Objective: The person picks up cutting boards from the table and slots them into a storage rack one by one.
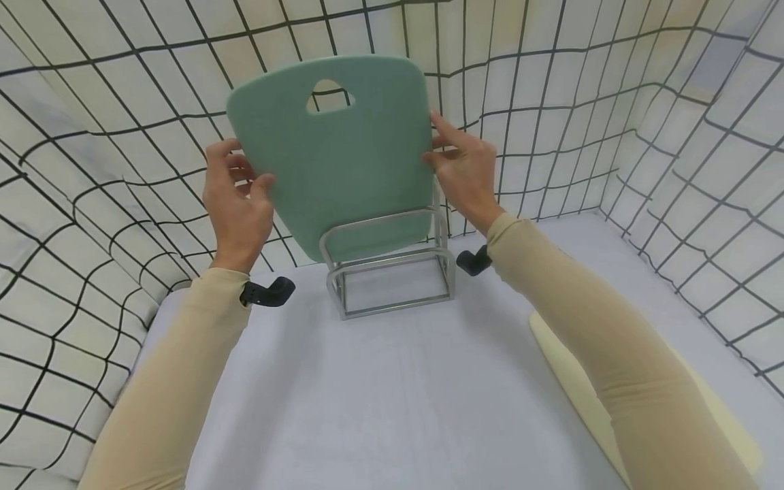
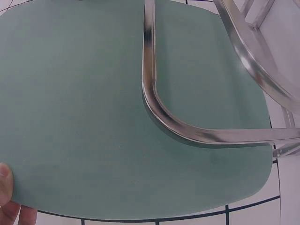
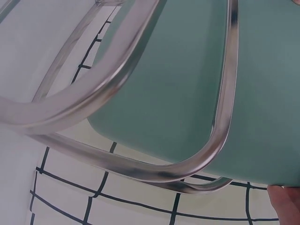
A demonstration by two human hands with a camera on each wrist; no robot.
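A green cutting board (image 1: 343,156) with a cut-out handle hole stands tilted in a silver metal rack (image 1: 392,309), its lower part behind the front rail. My left hand (image 1: 239,197) grips the board's left edge, thumb on the front face and fingers behind. On the opposite edge, my right hand (image 1: 465,167) pinches the board between thumb and fingers. In the left wrist view, the thumb (image 2: 4,183) shows at the board's edge. The right wrist view catches fingers (image 3: 286,201) at the rim, with the rack's curved bars (image 3: 220,117) in front of the board.
A cream-coloured board (image 1: 576,367) lies on the white table (image 1: 392,395) at the right, partly under my right forearm. White cloth walls with a black grid (image 1: 551,122) rise close behind the rack and along both sides.
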